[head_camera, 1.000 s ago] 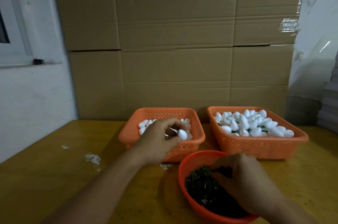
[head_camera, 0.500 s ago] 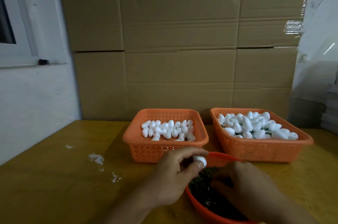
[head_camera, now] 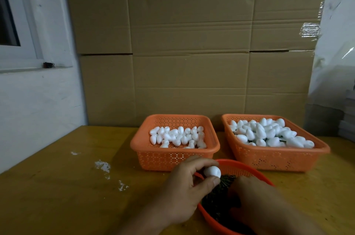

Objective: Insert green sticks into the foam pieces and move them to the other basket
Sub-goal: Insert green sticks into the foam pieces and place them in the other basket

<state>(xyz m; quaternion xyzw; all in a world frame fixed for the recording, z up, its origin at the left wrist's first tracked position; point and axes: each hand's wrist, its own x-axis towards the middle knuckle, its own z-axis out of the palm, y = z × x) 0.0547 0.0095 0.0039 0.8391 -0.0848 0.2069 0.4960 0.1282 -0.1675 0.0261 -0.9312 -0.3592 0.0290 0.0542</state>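
My left hand (head_camera: 184,186) pinches a white egg-shaped foam piece (head_camera: 212,171) between thumb and fingers, just above the near-left rim of the round orange bowl (head_camera: 249,168). Green sticks (head_camera: 217,202) fill that bowl. My right hand (head_camera: 257,198) reaches down into the sticks with its fingers curled; whether it holds a stick is hidden. Behind the bowl, the left orange basket (head_camera: 153,158) holds plain foam pieces. The right orange basket (head_camera: 278,159) holds foam pieces with green sticks showing among them.
Everything stands on a yellow wooden table (head_camera: 57,186) with white flecks (head_camera: 101,164) on its left part. Stacked cardboard boxes (head_camera: 192,52) form a wall right behind the baskets. A white wall and window frame (head_camera: 28,42) close the left side.
My left hand lifted a foam piece out of the left basket and brought it toward me, to the bowl's rim. My right hand stayed in the sticks.
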